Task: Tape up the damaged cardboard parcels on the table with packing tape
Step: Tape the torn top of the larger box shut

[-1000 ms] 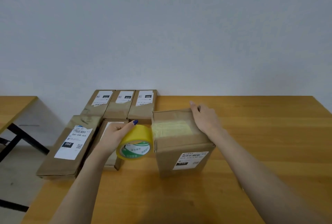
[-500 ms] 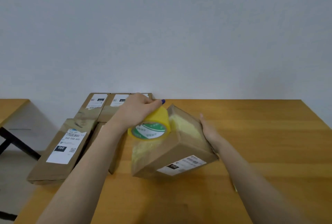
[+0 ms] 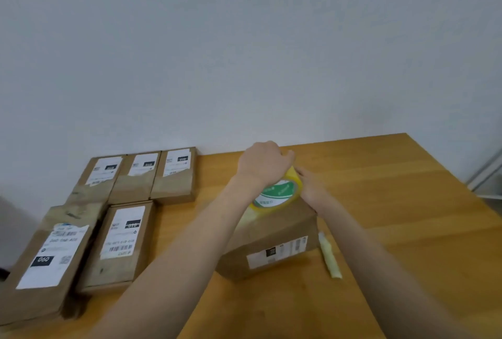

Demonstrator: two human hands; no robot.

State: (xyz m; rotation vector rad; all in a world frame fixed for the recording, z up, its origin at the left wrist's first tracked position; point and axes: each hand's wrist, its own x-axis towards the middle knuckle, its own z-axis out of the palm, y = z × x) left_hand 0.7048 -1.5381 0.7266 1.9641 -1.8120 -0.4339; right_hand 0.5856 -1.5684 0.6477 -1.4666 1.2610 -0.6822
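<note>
My left hand (image 3: 264,163) is curled over the packing tape roll (image 3: 279,194), gripping it from above. The roll is down on the far part of the top face of the cardboard parcel (image 3: 274,238). My right hand (image 3: 312,189) lies against the parcel's far right edge, touching the roll. Its fingertips are hidden behind the roll and my other hand, so I cannot tell whether they press flat or pinch the tape's end. The parcel sits askew on the worktop (image 3: 394,202) with its label (image 3: 277,253) on the side facing me. A pale band of tape (image 3: 245,216) shows on its top beside my left forearm.

What worries me is this. The parcel looks light and only my right hand steadies it, so a hard pull on the roll could drag or spin it instead of unwinding tape. If the tape goes slack it could fold onto itself or wrinkle, leaving the damaged part unsealed. Running it down the near side would cover the label. The loose strip of tape (image 3: 330,255) on the worktop just right of the parcel could stick to my forearm or the box. The back row of three parcels (image 3: 137,181) and the two nearer parcels (image 3: 119,246) lie well to the left, out of the way.
</note>
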